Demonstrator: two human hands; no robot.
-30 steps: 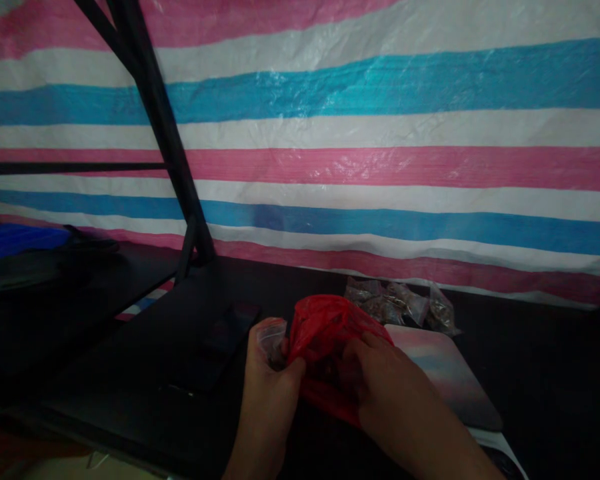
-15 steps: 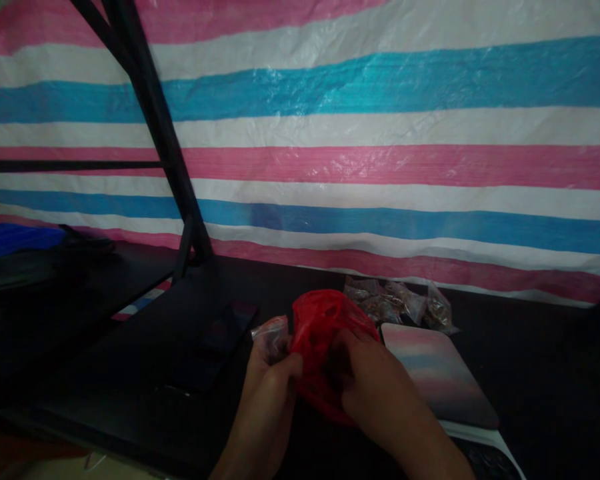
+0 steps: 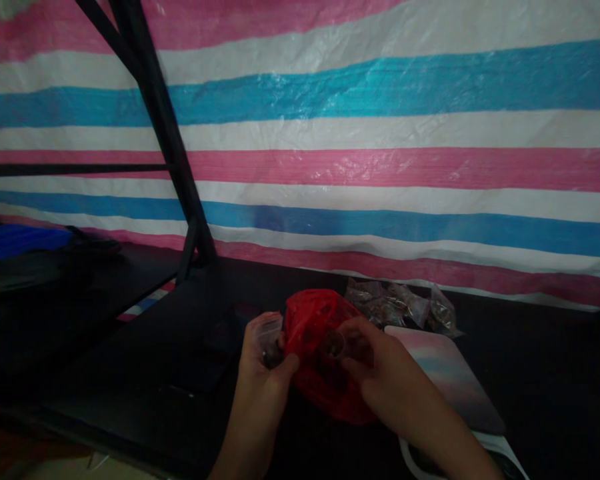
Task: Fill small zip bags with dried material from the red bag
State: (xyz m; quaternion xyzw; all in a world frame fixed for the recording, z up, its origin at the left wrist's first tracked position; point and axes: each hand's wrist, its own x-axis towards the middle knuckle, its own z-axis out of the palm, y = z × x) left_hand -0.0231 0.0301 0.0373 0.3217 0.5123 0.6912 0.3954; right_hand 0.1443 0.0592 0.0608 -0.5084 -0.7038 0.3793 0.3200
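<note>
A red plastic bag (image 3: 307, 317) stands on the black table with its mouth open towards me. My left hand (image 3: 263, 383) is closed on a small clear zip bag (image 3: 271, 328), with something dark near its bottom. The thumb of that hand also lies against the red bag's edge. At the red bag's mouth, my right hand (image 3: 383, 363) is closed, pinching a small, dark, roundish item (image 3: 334, 345) with a see-through rim. Dim light hides exactly what it is. The inside of the red bag is mostly in shadow.
Several clear bags with brownish contents (image 3: 395, 307) lie behind the red bag. At the right sits a silver-edged device with a reflective lid (image 3: 445, 373). A dark phone-like slab (image 3: 205, 360) lies left. A black metal frame (image 3: 173, 147) and striped sheeting (image 3: 380, 167) stand behind.
My right hand has drawn back from inside the red bag, and a small roundish item now shows in its fingers. My left hand has turned slightly, showing more of the clear zip bag.
</note>
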